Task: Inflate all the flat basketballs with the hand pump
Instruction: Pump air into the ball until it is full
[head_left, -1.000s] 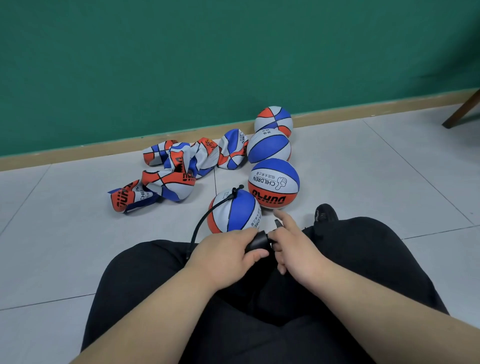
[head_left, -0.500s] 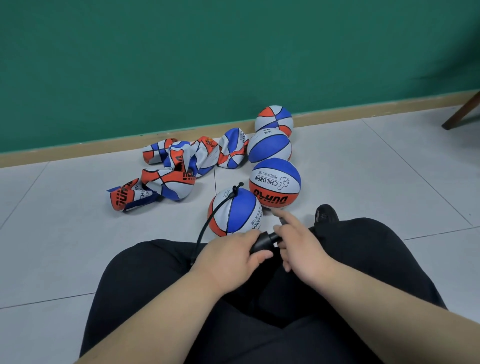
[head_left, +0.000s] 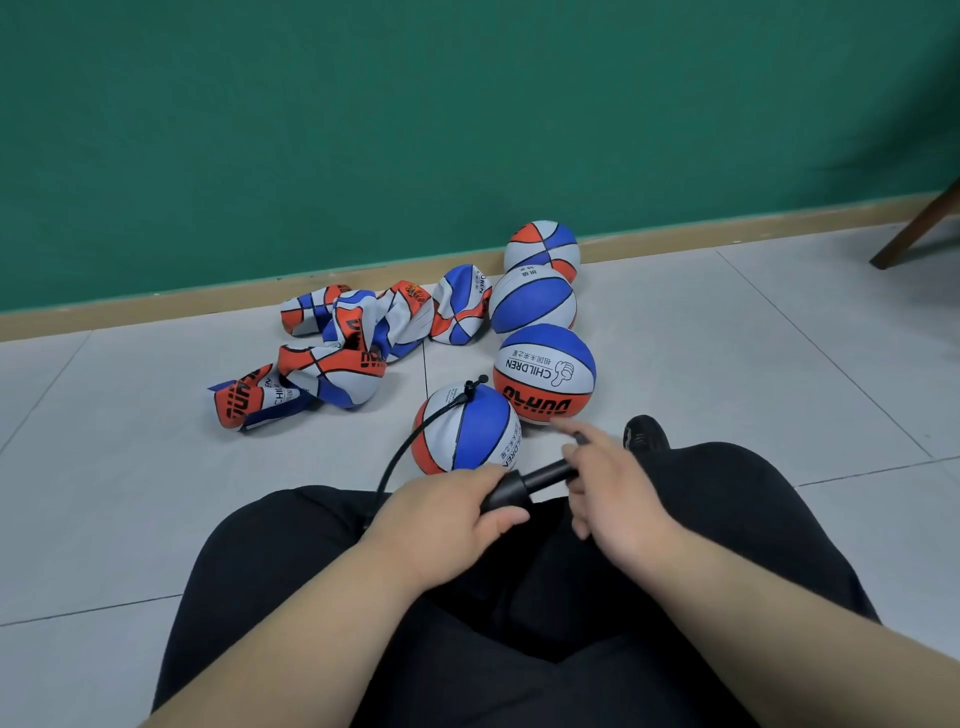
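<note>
My left hand (head_left: 441, 519) grips the black barrel of the hand pump (head_left: 511, 493) over my lap. My right hand (head_left: 610, 488) grips the pump's handle, drawn out so the black rod (head_left: 550, 475) shows between the hands. A thin black hose (head_left: 410, 441) curves from the pump to the valve on top of a red, white and blue basketball (head_left: 467, 431) just in front of my knees. Three round balls stand behind it: one marked CHILDREN (head_left: 544, 374), another (head_left: 533, 305), and the farthest (head_left: 542, 249). Several flat basketballs (head_left: 337, 364) lie crumpled to the left.
I sit on a grey tiled floor (head_left: 727, 364) with my black-trousered legs (head_left: 727, 519) folded; a black shoe (head_left: 645, 434) shows by my right knee. A green wall with a tan skirting board (head_left: 156, 312) runs behind the balls. A wooden furniture leg (head_left: 919, 223) stands far right.
My right hand has pulled the pump handle out to the right and away from the left hand, exposing the rod. The left hand keeps hold of the barrel.
</note>
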